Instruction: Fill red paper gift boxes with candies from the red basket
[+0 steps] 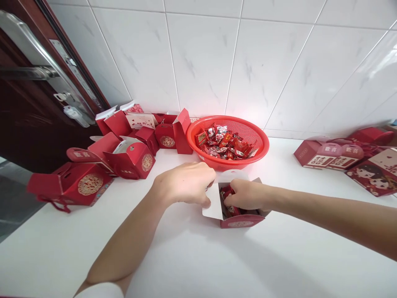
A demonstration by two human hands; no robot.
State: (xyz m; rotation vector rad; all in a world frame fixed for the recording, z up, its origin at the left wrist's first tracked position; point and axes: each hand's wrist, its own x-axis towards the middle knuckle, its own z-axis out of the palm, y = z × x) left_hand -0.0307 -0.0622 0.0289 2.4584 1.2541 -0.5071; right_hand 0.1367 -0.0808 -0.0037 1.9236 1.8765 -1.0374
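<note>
The open red box point(242, 223) stands on the table point(173, 260), just in front of the red basket point(263, 152); wrapped sweets point(231, 210) are already inside it, so it looks at least partly filled, though the fingers hide how full; its flaps stand apart, not yet folded over, and plenty more candies point(228, 142) lie in the basket.

The left hand point(186, 182) is narrow, thumb and curled fingers seeming to pinch the white flap point(214, 210); the right hand point(248, 194) reaches into the box, fingers bent over the sweets, and I cannot tell whether it grips one.

Toward the table's left edge stand red cartons point(132, 159), several with flaps up; toward its right side, folded-up boxes point(330, 155) sit close together.

The tightest side is the back, where the basket sits near the table's rear edge and the tiled wall point(201, 54); white tabletop offers room on both sides of the open box and in front of it; the near edge is out of view.
</note>
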